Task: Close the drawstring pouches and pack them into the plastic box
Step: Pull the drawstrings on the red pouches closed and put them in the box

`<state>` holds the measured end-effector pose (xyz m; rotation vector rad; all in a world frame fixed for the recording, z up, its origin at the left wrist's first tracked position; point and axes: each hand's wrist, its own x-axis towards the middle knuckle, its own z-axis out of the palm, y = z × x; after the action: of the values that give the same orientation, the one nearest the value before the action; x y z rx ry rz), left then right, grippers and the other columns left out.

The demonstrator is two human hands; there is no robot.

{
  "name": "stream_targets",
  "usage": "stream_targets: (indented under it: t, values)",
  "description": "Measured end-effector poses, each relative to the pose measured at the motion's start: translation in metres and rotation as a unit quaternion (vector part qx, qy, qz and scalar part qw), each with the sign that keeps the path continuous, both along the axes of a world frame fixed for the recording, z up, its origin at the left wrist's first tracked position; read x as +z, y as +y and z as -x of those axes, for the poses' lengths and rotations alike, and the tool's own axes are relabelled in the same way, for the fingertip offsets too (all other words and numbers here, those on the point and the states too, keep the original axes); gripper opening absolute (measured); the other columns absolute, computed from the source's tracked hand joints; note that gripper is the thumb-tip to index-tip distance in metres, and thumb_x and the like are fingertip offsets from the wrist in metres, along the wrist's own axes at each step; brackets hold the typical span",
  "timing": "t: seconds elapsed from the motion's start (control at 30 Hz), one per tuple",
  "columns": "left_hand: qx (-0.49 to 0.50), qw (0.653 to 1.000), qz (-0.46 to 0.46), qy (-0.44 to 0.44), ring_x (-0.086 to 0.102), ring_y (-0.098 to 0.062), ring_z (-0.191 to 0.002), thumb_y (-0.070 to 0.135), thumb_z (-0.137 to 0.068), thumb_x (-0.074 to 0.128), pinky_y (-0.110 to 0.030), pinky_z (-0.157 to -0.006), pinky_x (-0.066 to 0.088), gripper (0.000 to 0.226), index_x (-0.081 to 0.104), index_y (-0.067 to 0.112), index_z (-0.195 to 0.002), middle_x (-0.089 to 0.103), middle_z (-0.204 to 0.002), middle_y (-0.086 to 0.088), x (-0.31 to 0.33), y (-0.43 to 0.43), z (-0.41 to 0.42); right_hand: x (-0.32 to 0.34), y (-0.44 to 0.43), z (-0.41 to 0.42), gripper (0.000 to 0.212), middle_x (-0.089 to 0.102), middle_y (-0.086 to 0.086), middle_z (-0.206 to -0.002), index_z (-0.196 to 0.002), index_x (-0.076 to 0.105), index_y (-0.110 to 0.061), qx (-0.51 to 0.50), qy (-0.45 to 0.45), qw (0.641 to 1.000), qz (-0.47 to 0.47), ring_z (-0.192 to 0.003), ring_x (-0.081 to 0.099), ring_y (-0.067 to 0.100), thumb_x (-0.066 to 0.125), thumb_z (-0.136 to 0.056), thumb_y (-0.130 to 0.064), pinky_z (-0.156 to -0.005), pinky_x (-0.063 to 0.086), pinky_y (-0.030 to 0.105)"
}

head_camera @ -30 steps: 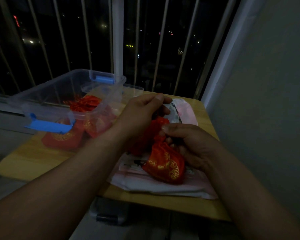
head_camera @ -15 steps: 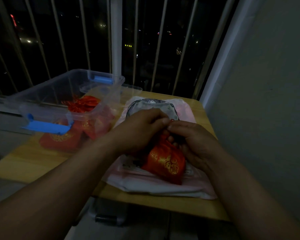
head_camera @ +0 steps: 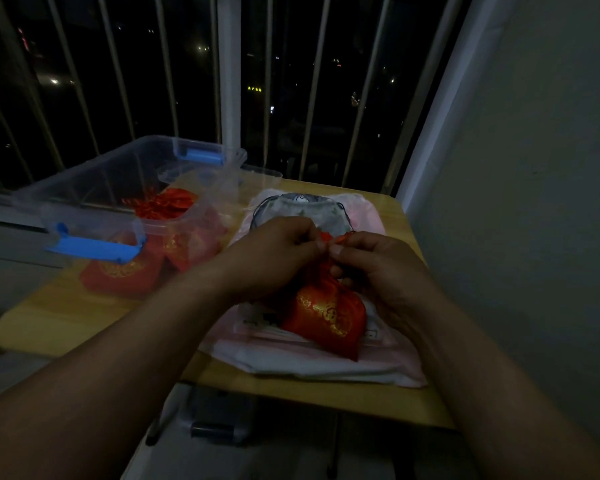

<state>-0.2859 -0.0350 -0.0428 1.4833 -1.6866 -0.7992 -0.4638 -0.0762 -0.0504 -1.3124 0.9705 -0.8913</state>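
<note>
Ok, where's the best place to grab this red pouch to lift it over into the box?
Grip the red pouch by its gathered neck, coming from above. The neck stands up narrow over a plump, rounded body resting on the cloth, so fingers should close round it easily.

There is just the one camera, worn on the person's head, tipped forward and down. Both forearms run in from the bottom corners and meet near the middle of the frame, where the left hand (head_camera: 274, 251) and right hand (head_camera: 378, 268) hold a red pouch (head_camera: 326, 317) close under the lens. The lens is wide, and it takes in the whole far edge of the small table (head_camera: 66, 317). The plastic box (head_camera: 94, 174) sits left of centre, farther off than the hands. Straight ahead are the window bars (head_camera: 228, 81) with the night behind them. A wall (head_camera: 534, 168) fills the right side. The floor under the table shows along the bottom.
</note>
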Motion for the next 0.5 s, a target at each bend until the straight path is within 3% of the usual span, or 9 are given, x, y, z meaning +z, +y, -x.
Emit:
stream_targets:
  t: [0.1,0.3,0.5]
  values:
    - [-0.01,0.995,-0.053,0.088,0.048,-0.007,-0.042,0.027,-0.105,0.056,-0.022,-0.044,0.039,0.027,0.067,0.01,-0.086,0.057,-0.055,0.005,0.0039,0.0014,-0.0011,0.0001,-0.0009,0.0018,0.005,0.068,0.006,-0.066,-0.095,0.072,0.0,0.0,0.019,1.0,0.02,-0.059,0.065,0.01,0.068,-0.094,-0.002,-0.055,0.052,0.019]
    - [-0.011,0.998,-0.04,0.057,0.059,-0.017,-0.059,0.026,-0.095,0.071,-0.031,-0.056,0.048,0.013,0.075,0.015,-0.09,0.069,-0.073,-0.006,0.0005,-0.001,-0.0071,-0.0013,-0.0036,0.0037,0.007,0.072,0.008,-0.074,-0.096,0.075,-0.005,0.018,0.05,0.996,0.065,-0.066,0.068,0.012,0.068,-0.094,-0.004,-0.059,0.054,0.021]
    - [-0.027,0.999,0.003,0.029,0.064,-0.007,-0.064,0.024,-0.094,0.073,-0.027,-0.059,0.05,0.007,0.07,0.018,-0.093,0.072,-0.077,0.004,0.0001,0.0003,-0.0088,0.0019,-0.0035,0.0086,0.008,0.075,0.013,-0.087,-0.098,0.074,-0.005,0.049,0.049,0.994,0.083,-0.072,0.069,0.014,0.067,-0.096,-0.005,-0.066,0.056,0.025]
